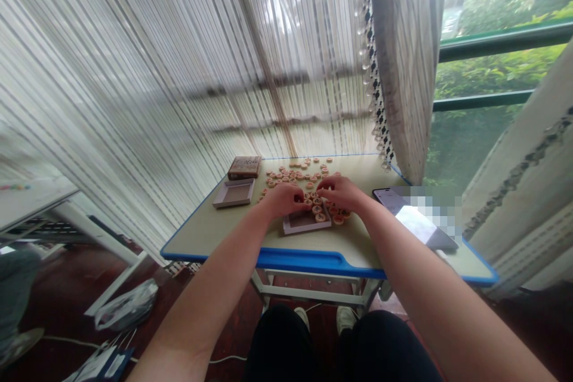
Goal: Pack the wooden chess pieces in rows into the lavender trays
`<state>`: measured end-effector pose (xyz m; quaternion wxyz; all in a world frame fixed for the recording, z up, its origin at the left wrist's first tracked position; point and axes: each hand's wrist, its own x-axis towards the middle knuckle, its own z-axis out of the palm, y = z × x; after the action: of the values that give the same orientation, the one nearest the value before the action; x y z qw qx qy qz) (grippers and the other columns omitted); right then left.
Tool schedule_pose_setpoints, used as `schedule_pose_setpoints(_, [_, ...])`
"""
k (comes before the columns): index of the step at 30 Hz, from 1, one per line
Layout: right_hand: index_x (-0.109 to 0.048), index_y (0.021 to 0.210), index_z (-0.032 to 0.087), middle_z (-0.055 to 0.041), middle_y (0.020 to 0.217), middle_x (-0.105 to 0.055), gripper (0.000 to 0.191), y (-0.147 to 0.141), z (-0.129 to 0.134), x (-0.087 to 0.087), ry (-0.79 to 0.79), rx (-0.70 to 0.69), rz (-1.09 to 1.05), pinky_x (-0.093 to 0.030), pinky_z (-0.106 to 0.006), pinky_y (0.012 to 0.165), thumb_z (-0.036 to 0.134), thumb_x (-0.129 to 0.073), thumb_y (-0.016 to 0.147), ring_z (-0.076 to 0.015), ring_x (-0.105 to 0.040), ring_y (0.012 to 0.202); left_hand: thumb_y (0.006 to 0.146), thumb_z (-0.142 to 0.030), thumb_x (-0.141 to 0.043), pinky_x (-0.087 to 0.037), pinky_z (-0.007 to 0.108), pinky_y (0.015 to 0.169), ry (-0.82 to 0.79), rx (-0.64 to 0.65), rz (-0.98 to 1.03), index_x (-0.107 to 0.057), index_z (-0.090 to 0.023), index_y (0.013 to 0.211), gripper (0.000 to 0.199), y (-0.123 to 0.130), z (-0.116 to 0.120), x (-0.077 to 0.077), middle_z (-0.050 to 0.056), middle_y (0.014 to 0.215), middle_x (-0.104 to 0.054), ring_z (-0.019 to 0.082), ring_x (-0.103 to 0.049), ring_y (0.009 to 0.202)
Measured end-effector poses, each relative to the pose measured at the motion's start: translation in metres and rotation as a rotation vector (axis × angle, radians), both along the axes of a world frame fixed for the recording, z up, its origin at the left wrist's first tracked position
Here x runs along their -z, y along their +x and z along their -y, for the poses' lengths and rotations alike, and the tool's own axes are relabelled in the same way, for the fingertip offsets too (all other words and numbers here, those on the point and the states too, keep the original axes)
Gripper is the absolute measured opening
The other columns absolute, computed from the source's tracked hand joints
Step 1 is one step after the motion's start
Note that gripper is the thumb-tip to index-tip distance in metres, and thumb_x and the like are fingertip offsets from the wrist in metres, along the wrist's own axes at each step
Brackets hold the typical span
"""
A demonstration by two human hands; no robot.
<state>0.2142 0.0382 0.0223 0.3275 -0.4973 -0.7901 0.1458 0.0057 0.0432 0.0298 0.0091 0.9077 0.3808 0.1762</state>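
A shallow box tray stands near the front of the desk, with round wooden Chinese chess pieces in its right part. My left hand is over the tray's back left corner, thumb and fingers curled on a chess piece. Across from it, my right hand bends its fingers around pieces at the tray's back right. The fingertips partly hide what each hand grips. More loose pieces lie beside the tray under my right wrist, and several others are scattered behind both hands.
On the desk's left, another shallow box part lies in front of a brown patterned box. A phone and a pale, bright-surfaced object lie at the right. The desk has a blue edge; string curtains hang behind it.
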Motion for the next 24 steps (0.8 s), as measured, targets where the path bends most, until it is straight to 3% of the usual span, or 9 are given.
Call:
schedule_pose_setpoints(9, [-0.068,0.08,0.019,-0.0023,0.077,-0.066,0.021,-0.001,0.002,-0.004,-0.008,0.021,-0.024,-0.04,-0.023,0.063,0.032,-0.053,0.074,-0.0135,-0.055,0.069,0.068,-0.053,-0.06,-0.036,0.021,0.059,-0.041,0.003,0.04,-0.067,-0.016,0.072,0.037,-0.003,0.001,0.0,0.001,0.067,-0.061,0.01,-0.05,0.062])
schedule_pose_setpoints(16, [-0.069,0.08,0.02,-0.0076,0.076,-0.067,0.021,0.025,-0.007,-0.001,-0.157,0.4,0.239,-0.038,-0.026,0.055,0.031,-0.055,0.067,-0.0177,-0.057,0.065,0.067,-0.033,-0.062,-0.038,0.021,0.061,-0.06,0.039,0.128,-0.067,-0.017,0.078,0.02,-0.002,0.004,-0.002,0.0,0.069,-0.059,0.009,-0.051,0.064])
schedule_pose_setpoints(19, [-0.07,0.078,0.022,-0.0056,0.075,-0.068,0.02,0.028,-0.006,-0.002,-0.21,0.351,0.256,-0.038,-0.024,0.053,0.027,-0.058,0.063,-0.0162,-0.057,0.062,0.067,-0.03,-0.062,-0.039,0.021,0.061,-0.074,0.058,0.16,-0.068,-0.018,0.084,0.022,-0.001,0.003,-0.001,0.001,0.074,-0.059,0.009,-0.051,0.064])
schedule_pose_setpoints(24, [-0.072,0.075,0.022,-0.0014,0.061,-0.066,0.019,0.022,-0.002,-0.006,-0.299,0.215,0.191,-0.038,-0.022,0.049,0.023,-0.06,0.06,-0.0138,-0.056,0.054,0.069,-0.039,-0.062,-0.039,0.023,0.059,-0.116,0.063,0.142,-0.07,-0.017,0.081,0.027,0.0,0.003,0.0,0.004,0.074,-0.059,0.01,-0.051,0.063])
